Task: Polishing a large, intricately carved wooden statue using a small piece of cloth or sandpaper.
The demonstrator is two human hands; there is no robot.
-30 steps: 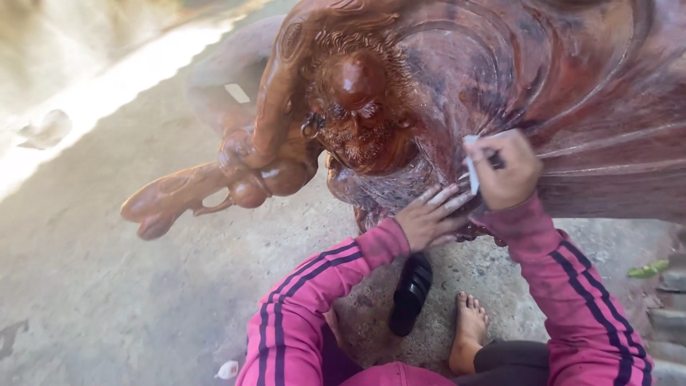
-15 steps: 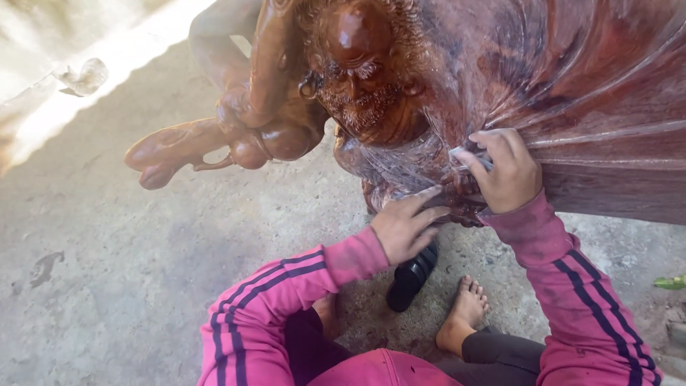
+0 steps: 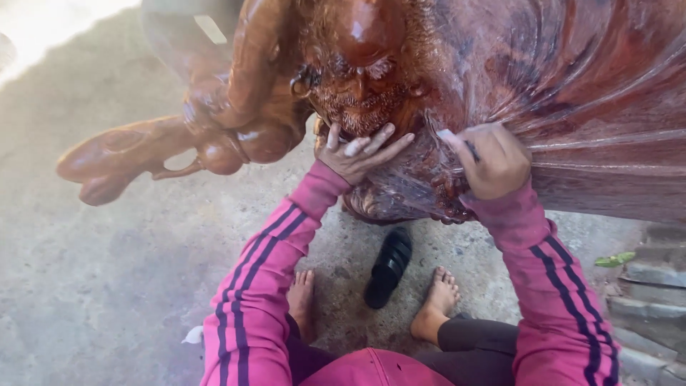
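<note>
1. A large reddish carved wooden statue (image 3: pixel 557 93) lies tilted on the concrete floor (image 3: pixel 107 286).
2. The left hand (image 3: pixel 361 151) rests flat, fingers spread, under the carved face.
3. The right hand (image 3: pixel 493 161) is clenched around a small pale scrap (image 3: pixel 446 134), pressed against the statue's folds.
4. A black sandal (image 3: pixel 388 266) lies between bare feet.

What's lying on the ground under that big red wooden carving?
Under the carving lie a black sandal on the concrete floor and the person's bare feet. Whatever supports the carving is hidden.
</note>
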